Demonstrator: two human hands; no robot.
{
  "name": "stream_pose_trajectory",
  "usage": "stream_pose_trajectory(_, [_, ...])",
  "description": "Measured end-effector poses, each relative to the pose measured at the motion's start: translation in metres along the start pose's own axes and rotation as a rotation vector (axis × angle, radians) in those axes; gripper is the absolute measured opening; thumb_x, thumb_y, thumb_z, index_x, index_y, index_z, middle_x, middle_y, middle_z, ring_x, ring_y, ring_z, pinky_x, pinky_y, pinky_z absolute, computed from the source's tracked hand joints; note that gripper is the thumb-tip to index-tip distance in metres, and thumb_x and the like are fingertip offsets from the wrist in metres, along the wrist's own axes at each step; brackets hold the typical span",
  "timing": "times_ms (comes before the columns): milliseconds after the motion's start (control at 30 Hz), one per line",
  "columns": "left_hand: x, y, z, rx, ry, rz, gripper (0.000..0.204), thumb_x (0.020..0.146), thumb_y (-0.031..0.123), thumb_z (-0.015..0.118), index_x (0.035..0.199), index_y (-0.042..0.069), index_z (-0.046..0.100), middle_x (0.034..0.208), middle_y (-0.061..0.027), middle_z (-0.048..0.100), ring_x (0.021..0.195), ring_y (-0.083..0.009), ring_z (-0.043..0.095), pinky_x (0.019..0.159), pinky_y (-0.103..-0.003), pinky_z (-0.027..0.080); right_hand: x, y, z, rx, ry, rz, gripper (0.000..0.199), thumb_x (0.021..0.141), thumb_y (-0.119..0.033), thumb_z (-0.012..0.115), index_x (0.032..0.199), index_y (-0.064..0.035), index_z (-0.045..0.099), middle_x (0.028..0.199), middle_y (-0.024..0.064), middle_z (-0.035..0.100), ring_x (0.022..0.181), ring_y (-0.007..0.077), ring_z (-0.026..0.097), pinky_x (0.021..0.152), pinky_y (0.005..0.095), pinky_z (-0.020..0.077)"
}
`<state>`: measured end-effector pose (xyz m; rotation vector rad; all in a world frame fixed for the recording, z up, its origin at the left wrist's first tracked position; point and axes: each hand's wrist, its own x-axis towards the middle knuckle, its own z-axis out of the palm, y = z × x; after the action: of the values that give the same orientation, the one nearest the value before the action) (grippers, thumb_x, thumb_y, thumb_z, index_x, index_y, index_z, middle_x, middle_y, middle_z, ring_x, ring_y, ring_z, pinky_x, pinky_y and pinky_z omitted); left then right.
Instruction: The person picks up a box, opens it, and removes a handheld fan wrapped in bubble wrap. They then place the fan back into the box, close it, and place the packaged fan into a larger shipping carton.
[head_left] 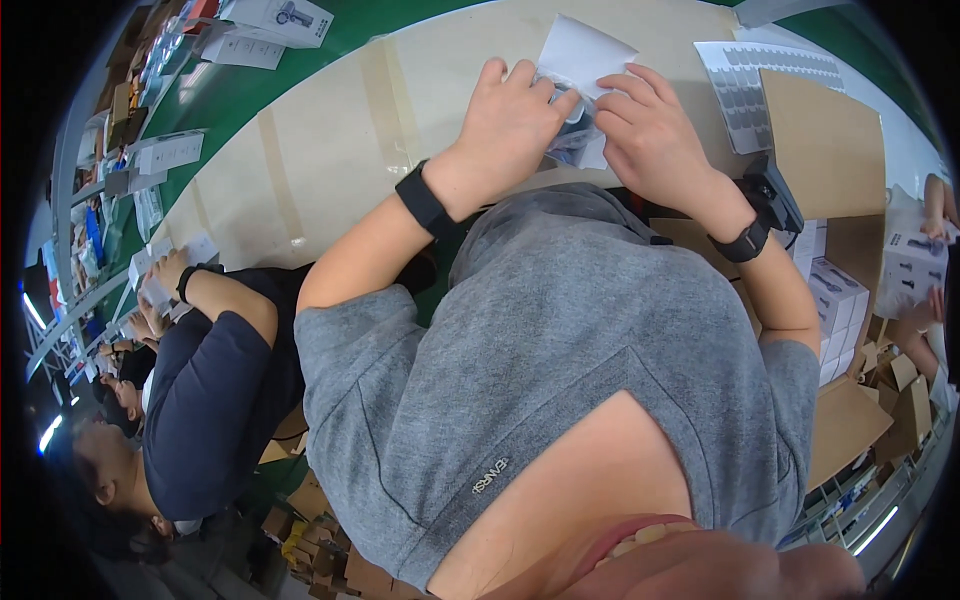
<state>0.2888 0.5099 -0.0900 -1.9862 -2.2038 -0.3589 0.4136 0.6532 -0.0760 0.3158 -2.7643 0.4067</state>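
Packet: a small clear plastic packet (578, 140) with a white paper sheet (583, 52) behind it, at the near edge of the pale worktable (330, 140)
Left hand (510, 125): fingers curled, thumb and fingertips pinching the packet's left side
Right hand (650, 130): fingers bent together, pinching its right side
Wrists: black bands on both
Nearby: a sheet of grey labels (745, 85) and a brown cardboard panel (820, 150) to the right; a co-worker in a dark shirt (215, 400) on the left
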Motion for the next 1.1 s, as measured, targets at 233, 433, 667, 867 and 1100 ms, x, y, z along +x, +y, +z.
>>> stream_pose_trajectory(233, [0.04, 0.0, -0.013, 0.085, -0.224, 0.067, 0.021, 0.061, 0.019, 0.064, 0.08, 0.011, 0.06, 0.072, -0.0046, 0.059, 0.089, -0.0229, 0.051, 0.097, -0.05, 0.025, -0.006, 0.004, -0.001, 0.026, 0.071, 0.149, 0.008, 0.065, -0.001, 0.056, 0.072, -0.0043, 0.053, 0.084, 0.0074, 0.054, 0.1, 0.0245, 0.051, 0.096, 0.0442, 0.0317])
stream_pose_trajectory(433, [0.022, -0.053, -0.012, -0.248, -0.105, 0.071, 0.034, 0.058, 0.015, 0.073, 0.088, 0.007, 0.06, 0.083, -0.0055, 0.059, 0.088, -0.0223, 0.052, 0.089, -0.04, 0.034, 0.002, 0.01, -0.009, 0.073, 0.113, 0.113, 0.013, 0.069, -0.004, 0.056, 0.082, -0.0036, 0.055, 0.093, 0.0075, 0.057, 0.103, 0.025, 0.051, 0.098, 0.0439, 0.0298])
stream_pose_trajectory(667, [-0.016, -0.061, -0.011, -1.327, 0.247, -0.374, 0.041, 0.053, 0.003, 0.077, 0.09, 0.002, 0.058, 0.086, -0.0064, 0.058, 0.087, -0.0175, 0.054, 0.077, -0.027, 0.043, 0.039, -0.005, -0.045, 0.109, 0.167, -0.018, 0.048, 0.066, -0.051, 0.062, 0.085, -0.0081, 0.057, 0.092, 0.0087, 0.055, 0.091, 0.0242, 0.053, 0.09, 0.0485, 0.0322])
stream_pose_trajectory(867, [-0.015, -0.052, -0.013, -1.44, 0.384, -0.395, 0.043, 0.054, 0.004, 0.078, 0.092, 0.002, 0.058, 0.087, -0.0047, 0.058, 0.085, -0.0158, 0.054, 0.077, -0.027, 0.043, 0.044, -0.008, -0.051, 0.145, 0.174, -0.042, 0.045, 0.066, -0.044, 0.065, 0.087, -0.0048, 0.056, 0.094, 0.0093, 0.055, 0.091, 0.0261, 0.052, 0.088, 0.046, 0.0349])
stream_pose_trajectory(1100, [0.049, -0.106, -0.011, -0.492, 0.612, -0.518, 0.036, 0.059, 0.017, 0.078, 0.087, 0.001, 0.061, 0.084, -0.0117, 0.061, 0.081, -0.0237, 0.056, 0.076, -0.031, 0.044, 0.007, 0.021, -0.08, 0.295, 0.597, 0.389, 0.043, 0.074, -0.024, 0.058, 0.108, 0.0006, 0.051, 0.105, 0.0145, 0.055, 0.099, 0.0271, 0.052, 0.092, 0.0391, 0.0355])
